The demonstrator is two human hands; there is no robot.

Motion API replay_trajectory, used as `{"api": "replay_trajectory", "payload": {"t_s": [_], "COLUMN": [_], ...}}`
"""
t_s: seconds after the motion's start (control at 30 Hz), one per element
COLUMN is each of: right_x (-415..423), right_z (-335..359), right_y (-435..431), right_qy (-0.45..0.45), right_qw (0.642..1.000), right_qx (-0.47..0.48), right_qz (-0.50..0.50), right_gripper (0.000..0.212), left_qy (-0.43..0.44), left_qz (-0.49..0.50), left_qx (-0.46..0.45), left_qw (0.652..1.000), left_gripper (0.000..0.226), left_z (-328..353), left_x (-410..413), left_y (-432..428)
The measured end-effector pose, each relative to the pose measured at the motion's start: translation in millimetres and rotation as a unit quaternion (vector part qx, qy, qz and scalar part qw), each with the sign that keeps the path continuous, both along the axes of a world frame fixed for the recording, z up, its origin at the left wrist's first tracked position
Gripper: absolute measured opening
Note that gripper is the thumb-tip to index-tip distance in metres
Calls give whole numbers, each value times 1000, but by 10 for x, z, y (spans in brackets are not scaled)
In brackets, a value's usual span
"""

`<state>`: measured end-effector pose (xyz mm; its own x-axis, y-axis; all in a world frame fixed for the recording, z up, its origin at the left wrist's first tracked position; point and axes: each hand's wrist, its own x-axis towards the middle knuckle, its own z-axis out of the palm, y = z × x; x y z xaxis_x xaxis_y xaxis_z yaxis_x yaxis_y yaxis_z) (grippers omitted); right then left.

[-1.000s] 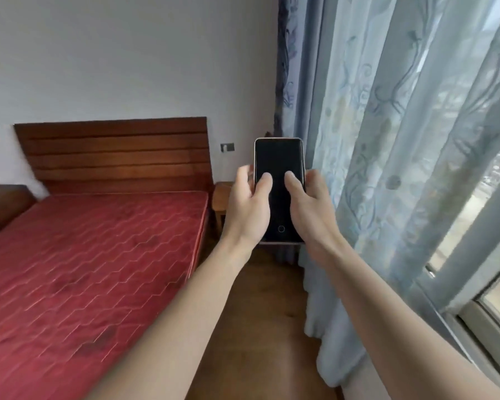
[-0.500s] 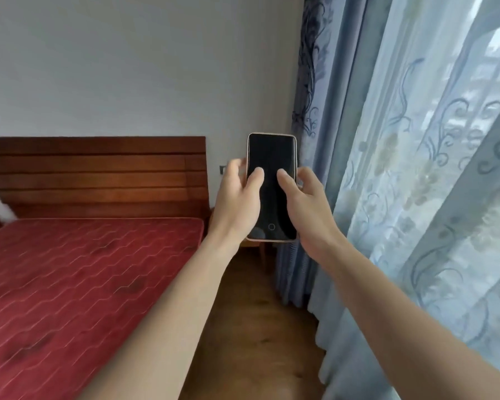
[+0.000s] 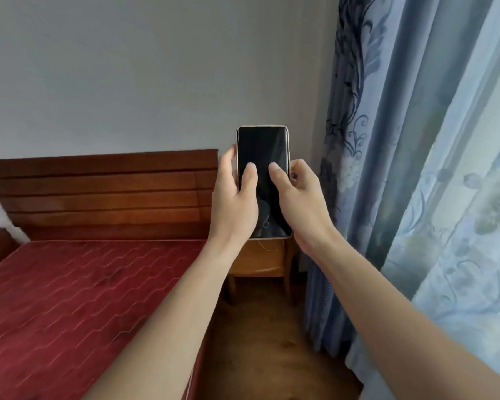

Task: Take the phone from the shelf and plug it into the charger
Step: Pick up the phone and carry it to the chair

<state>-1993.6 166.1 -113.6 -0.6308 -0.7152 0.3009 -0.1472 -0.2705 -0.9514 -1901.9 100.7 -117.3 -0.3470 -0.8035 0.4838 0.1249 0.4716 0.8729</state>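
1. The phone point(image 3: 262, 180) is in the air in front of the person, upright, with its dark screen toward the camera. It is above the near edge of a small wooden bedside table point(image 3: 257, 259), and nothing supports it except the hands.
2. The left hand point(image 3: 235, 197) holds the left edge of the phone, with the thumb lying on the glass. The right hand point(image 3: 298, 197) holds the right edge in the same way. Both hands are closed on it.
3. I judge the phone to be light, stiff and flat. The glass front looks smooth and probably slippery, and it may break if it falls on the wooden floor point(image 3: 260, 350). The long side edges are the safest place to hold, and the bottom edge should stay free for the plug.
4. A thin pale cable point(image 3: 267, 247) lies on the top of the bedside table, just under the bottom edge of the phone. It is probably the charger lead, but I cannot see its plug.
5. I see no container. Whether the table has a drawer, I cannot tell.
6. A bed with a red mattress point(image 3: 78, 298) stands at the left of the table, and blue curtains point(image 3: 410, 183) hang at the right.
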Motion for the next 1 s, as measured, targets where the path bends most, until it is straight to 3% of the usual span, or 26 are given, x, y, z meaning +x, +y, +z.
{"api": "replay_trajectory", "payload": {"t_s": [0.27, 0.47, 0.7, 0.87, 1.0], "right_x": [-676, -1147, -1672, -2164, -2630], "right_z": [-56, -248, -245, -372, -572], "right_y": [-1163, -2177, -3459, -4043, -4462], "right_qy": [0, 11, 21, -20, -55], "right_qw": [999, 998, 995, 998, 996], "right_qx": [32, 58, 83, 64, 71], "right_qz": [31, 38, 45, 10, -8], "right_gripper": [31, 29, 25, 15, 19], "left_qy": [29, 39, 71, 47, 31], "left_qz": [12, 11, -21, -61, -84], "left_qx": [59, 84, 114, 106, 131], "left_qw": [998, 996, 991, 991, 987], "left_gripper": [41, 51, 39, 39, 30], "left_z": [-98, -285, -362, -409, -604], "left_x": [-638, -1111, -1690, -2249, -2736], "left_y": [-1128, -2113, -3465, -4117, -4561]}}
